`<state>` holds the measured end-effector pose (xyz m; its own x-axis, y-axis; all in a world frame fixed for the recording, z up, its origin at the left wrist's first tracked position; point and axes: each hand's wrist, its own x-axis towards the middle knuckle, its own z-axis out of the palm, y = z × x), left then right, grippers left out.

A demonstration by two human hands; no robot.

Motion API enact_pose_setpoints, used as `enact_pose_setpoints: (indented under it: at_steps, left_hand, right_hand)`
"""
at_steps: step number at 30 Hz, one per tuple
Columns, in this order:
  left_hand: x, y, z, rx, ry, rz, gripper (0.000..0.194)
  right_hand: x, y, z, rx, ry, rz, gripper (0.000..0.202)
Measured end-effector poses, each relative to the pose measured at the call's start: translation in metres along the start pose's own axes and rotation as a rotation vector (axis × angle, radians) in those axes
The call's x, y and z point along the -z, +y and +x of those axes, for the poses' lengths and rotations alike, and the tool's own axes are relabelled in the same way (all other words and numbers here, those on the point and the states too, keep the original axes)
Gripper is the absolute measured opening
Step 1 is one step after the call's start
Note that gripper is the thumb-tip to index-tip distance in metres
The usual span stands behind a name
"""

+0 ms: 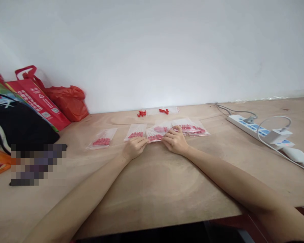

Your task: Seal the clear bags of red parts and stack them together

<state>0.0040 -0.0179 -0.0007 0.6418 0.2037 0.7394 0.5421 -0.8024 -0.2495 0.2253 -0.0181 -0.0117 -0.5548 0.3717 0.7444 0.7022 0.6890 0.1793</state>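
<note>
My left hand (135, 147) is closed, its thumb and index finger pinching the near left corner of a clear bag with red pieces (155, 137). At the bag's right side, my right hand (176, 140) has its fingers curled together over the edge. Another bag of red pieces (135, 134) lies just beyond my left hand, and one more (102, 141) is farther left. Several filled bags (199, 131) overlap beyond and to the right of my right hand. Loose red pieces (142, 114) sit near the wall, with a second small group (164, 111) beside them on clear plastic.
A white power strip (248, 127) with a plugged-in charger (277, 135) and cables stands at the right. Red bags (68, 101) and a black cloth bag (20, 125) fill the left side. The wooden table (162, 189) ends at a near edge.
</note>
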Motion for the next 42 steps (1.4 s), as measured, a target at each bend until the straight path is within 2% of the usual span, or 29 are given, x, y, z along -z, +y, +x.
enact_pose_setpoints:
  at_steps: [5, 15, 26, 35, 39, 42]
  left_hand:
    - [0.0, 0.0, 0.001, 0.01, -0.044, -0.02, 0.011]
    - [0.002, -0.001, 0.0, -0.008, 0.061, 0.032, 0.012]
    - [0.001, -0.006, -0.004, 0.055, 0.052, 0.004, 0.01]
    - [0.003, -0.004, 0.002, -0.092, 0.048, 0.049, 0.01]
    - [0.002, -0.003, 0.003, -0.064, 0.032, 0.063, 0.008]
    - [-0.002, -0.002, 0.004, -0.095, 0.032, 0.078, 0.008]
  right_hand:
    - [-0.001, 0.001, -0.001, -0.036, 0.0, 0.012, 0.022]
    - [-0.005, -0.006, 0.004, -0.029, 0.007, 0.018, 0.02]
    - [0.001, 0.006, -0.006, -0.026, 0.063, -0.02, 0.019]
    - [0.003, 0.004, -0.003, 0.035, 0.048, -0.058, 0.023]
    - [0.003, 0.002, -0.002, 0.038, 0.055, -0.076, 0.021]
    - [0.001, -0.001, -0.001, 0.084, 0.049, -0.077, 0.02]
